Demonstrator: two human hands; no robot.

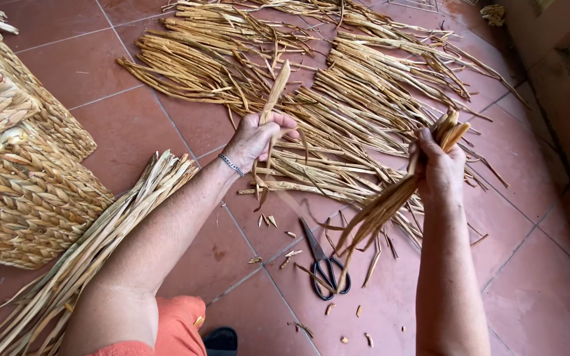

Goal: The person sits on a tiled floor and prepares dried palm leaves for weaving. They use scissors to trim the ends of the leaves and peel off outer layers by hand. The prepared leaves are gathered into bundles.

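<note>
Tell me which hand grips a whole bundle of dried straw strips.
The right hand: it clutches a thick bundle of tan dried strips hanging down, whereas the left hand pinches one single strip.

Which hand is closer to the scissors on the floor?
Right. The right hand grips a fibre bundle whose ends hang just above the scissors; the left hand is farther up-left, holding a single strip.

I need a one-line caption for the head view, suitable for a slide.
Left hand lifts one dried reed strip, right hand grips a bundle of strips, above scissors on red floor tiles.
</note>
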